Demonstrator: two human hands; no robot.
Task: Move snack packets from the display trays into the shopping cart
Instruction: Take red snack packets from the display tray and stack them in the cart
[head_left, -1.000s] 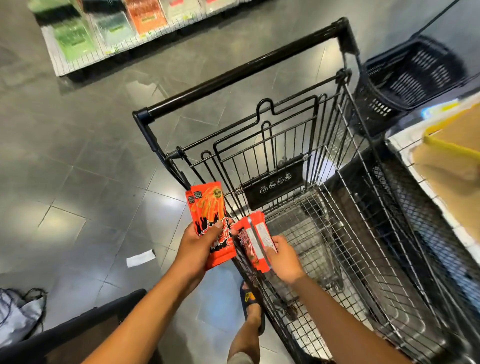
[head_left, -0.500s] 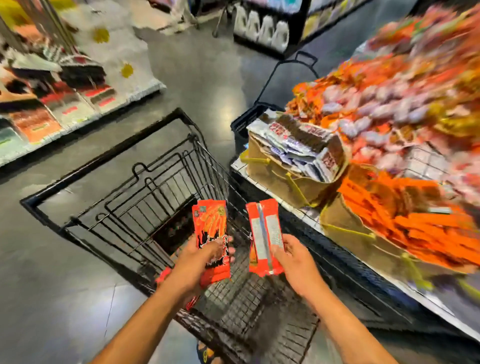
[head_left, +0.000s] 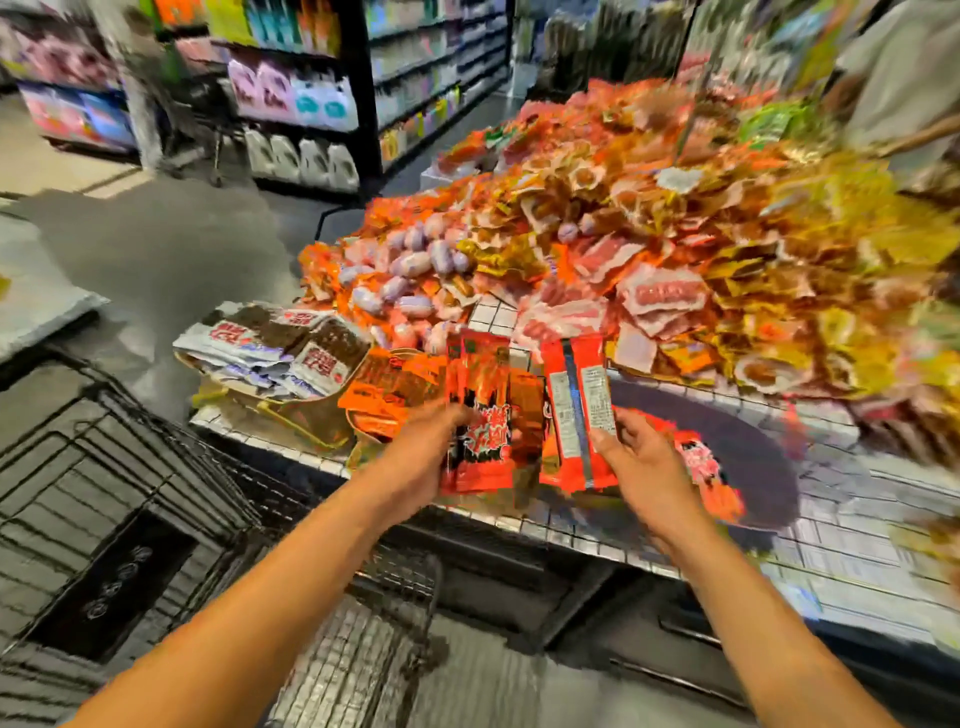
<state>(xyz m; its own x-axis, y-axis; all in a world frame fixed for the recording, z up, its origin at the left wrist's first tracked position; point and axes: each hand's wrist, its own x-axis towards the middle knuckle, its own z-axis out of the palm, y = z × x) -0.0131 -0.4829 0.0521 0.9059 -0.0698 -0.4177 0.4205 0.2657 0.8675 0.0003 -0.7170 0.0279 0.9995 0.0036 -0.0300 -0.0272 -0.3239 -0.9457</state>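
Bright, even store lighting fills the frame, but heavy motion blur smears everything, worst toward the wide-angle-stretched right and upper edges.

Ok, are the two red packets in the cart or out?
Out. The left hand grips one packet, the right hand the other, both over the display shelf, not the cart.

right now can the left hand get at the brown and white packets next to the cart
Probably yes for reach: nothing stands between the left hand and the brown and white packets, but it holds a red packet.
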